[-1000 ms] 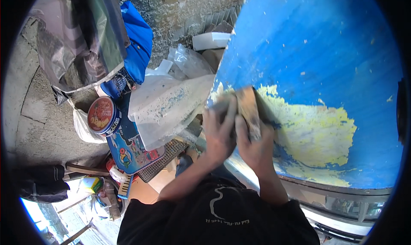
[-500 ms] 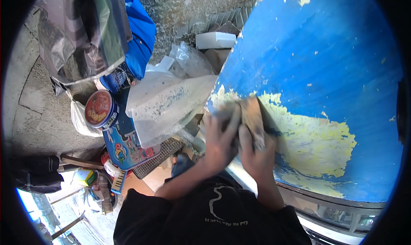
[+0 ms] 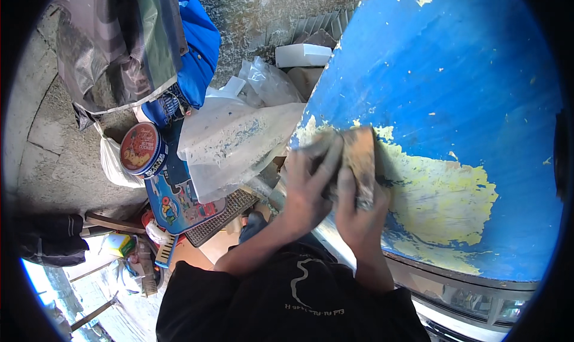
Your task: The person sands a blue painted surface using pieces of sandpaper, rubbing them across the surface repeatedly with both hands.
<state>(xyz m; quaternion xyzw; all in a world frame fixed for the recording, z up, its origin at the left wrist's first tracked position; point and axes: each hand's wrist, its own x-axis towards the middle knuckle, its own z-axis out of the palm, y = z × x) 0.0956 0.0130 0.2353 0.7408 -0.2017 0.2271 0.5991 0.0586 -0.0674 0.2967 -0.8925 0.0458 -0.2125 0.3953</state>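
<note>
Both hands, left hand (image 3: 308, 183) and right hand (image 3: 359, 207), clamped on sanding block (image 3: 360, 153), long axis pointing away; yellow filler patch (image 3: 436, 204) directly rightward on blue panel (image 3: 454, 79).

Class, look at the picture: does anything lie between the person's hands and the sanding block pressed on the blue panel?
Nothing visible does. Both the left hand and the right hand rest directly on the sanding block, which lies against the blue panel.

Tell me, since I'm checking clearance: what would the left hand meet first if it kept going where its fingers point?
Probably more blue panel: the left hand presses the sanding block flat on it, fingers aimed up the surface.
</note>
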